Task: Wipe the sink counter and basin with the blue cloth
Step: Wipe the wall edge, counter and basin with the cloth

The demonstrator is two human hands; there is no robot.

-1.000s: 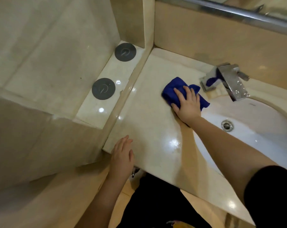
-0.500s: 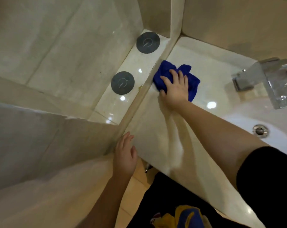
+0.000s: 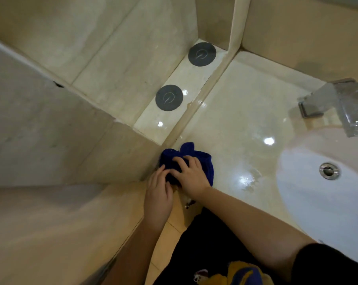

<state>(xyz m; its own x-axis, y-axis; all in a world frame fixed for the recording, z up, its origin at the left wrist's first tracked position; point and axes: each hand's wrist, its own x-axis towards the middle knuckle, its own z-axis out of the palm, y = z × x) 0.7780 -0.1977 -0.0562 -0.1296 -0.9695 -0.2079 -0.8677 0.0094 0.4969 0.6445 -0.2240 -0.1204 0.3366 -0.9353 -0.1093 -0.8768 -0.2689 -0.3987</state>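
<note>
**A:** Where is the blue cloth?

**B:** It is bunched on the near left corner of the worktop, directly under the fingers of the right hand. They lie across its top, slightly bent and a little spread. They press down on it rather than close round it.

**A:** And the left hand?

**B:** Its fingers are nearly straight and close together. The tips touch the cloth's left edge, just beside the right fingers. The rest of that hand is off the worktop's near edge.

**A:** What lies beyond the fingertips?

**B:** A fold of the cloth sticks out past them, toward a raised ledge along the worktop's left side. A nearer disc and a farther disc, both dark grey and round, lie flat on that ledge, well apart from the fingers.

**A:** And to the right of the fingers?

**B:** Glossy worktop with wet-looking patches and glare, then the white basin with its metal drain. A chrome faucet stands at the basin's far rim, well away from both hands.

**A:** Does the cloth reach the basin?

**B:** No, it lies apart from it, at the corner by the wall.
</note>
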